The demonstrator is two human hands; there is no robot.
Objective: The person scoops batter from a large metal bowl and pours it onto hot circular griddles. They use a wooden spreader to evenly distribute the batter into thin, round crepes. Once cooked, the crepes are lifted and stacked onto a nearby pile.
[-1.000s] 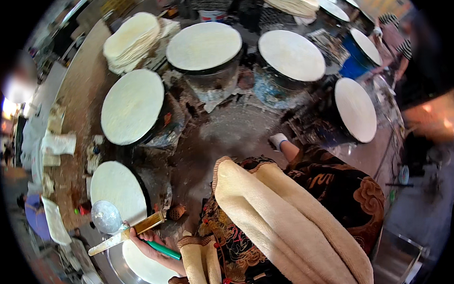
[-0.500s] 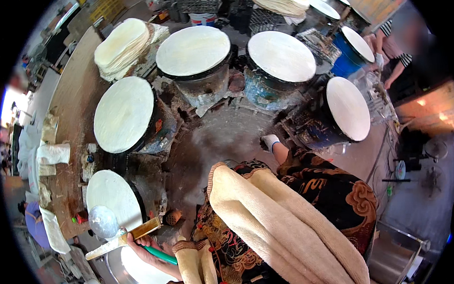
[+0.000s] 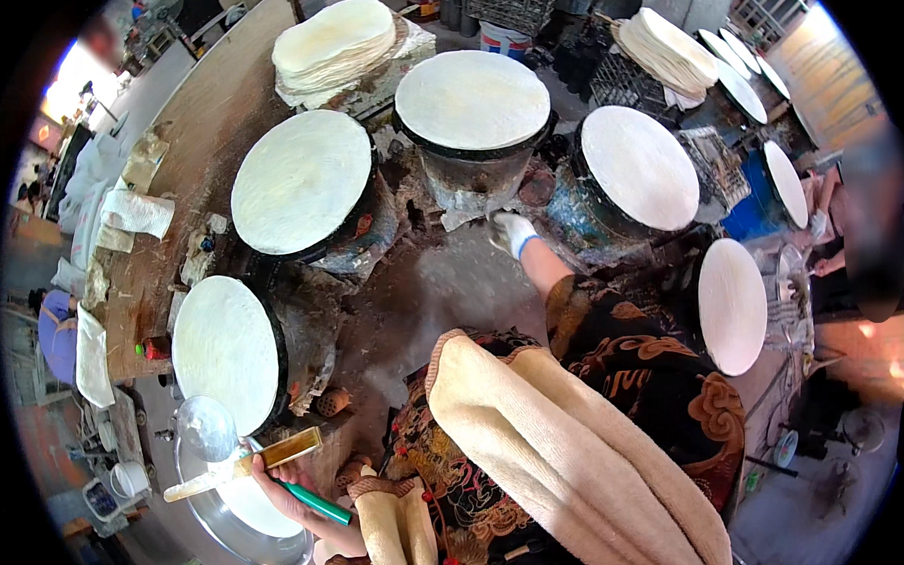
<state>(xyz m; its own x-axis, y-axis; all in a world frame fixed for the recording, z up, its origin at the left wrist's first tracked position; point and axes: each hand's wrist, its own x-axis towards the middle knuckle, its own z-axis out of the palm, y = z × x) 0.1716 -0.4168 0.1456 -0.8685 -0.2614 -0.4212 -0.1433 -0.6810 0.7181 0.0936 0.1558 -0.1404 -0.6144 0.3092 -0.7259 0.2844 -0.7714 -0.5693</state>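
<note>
My left hand (image 3: 276,483), at the lower left, is closed around a green-handled ladle (image 3: 206,429) with a round shiny bowl. A flat wooden-handled scraper (image 3: 244,465) lies crosswise in the same grip. Both are above a steel basin (image 3: 300,559) holding white liquid. My right hand (image 3: 513,233), in a white glove, reaches forward near the gap between the far middle griddle (image 3: 473,99) and the right one (image 3: 639,166). Its gloved fingers look slightly apart, with nothing visible in them. Round white sheets cover these griddles, which stand on drum stoves.
More white-covered griddles stand left (image 3: 302,181), near left (image 3: 223,352) and right (image 3: 732,306). Stacks of pale sheets (image 3: 334,38) lie behind. A long wooden table (image 3: 199,162) runs along the left. Another person (image 3: 830,224) stands at the far right.
The view has turned, so the griddles appear shifted, mostly to the right. My gloved right hand has moved up and left in the picture. The left hand keeps hold of the ladle and scraper.
</note>
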